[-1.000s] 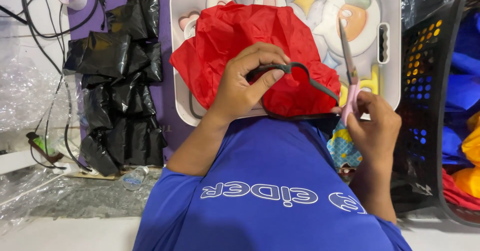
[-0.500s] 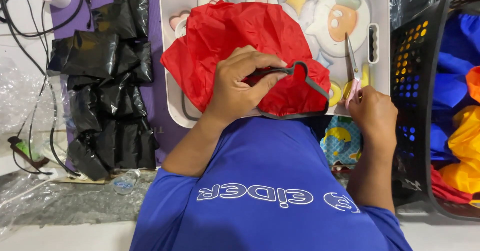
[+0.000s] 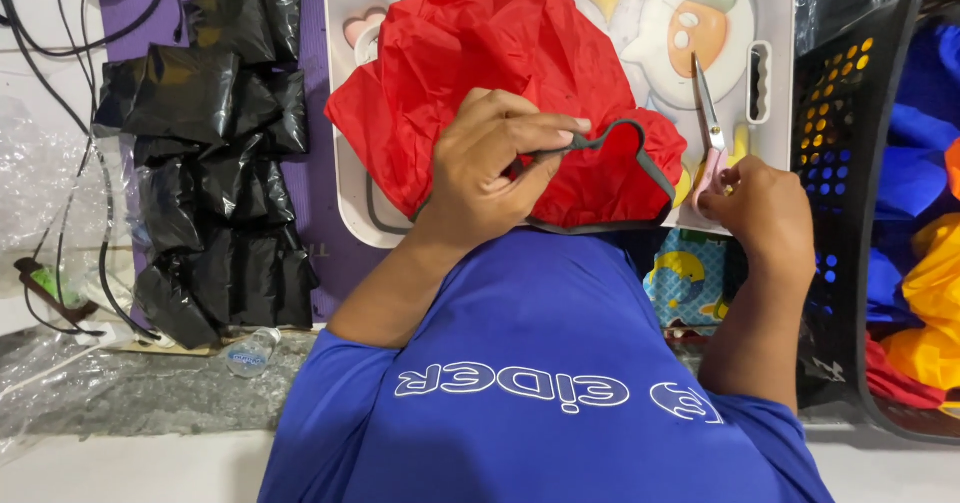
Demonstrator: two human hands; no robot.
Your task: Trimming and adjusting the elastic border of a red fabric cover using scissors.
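Left hand [image 3: 490, 163] pinches the grey-edged hem of the red fabric [image 3: 500, 73] lying on the white tray [image 3: 345, 178]; right hand [image 3: 755, 208] grips pink-handled scissors [image 3: 708, 128], blades closed, beside the fabric. Cutting apparently not begun; black packets [image 3: 215, 153] lie stacked farther left.

Evenly bright from overhead, soft short shadows, mild glare on black plastic bags [image 3: 215, 153], sharp focus, slight edge stretch.

Left hand [image 3: 490, 168] — palm down, fingers curled, thumb and forefinger pinched together, forearm angled in from lower left. Right hand [image 3: 755, 208] — closed in a loose fist, wrist bent, forearm upright.
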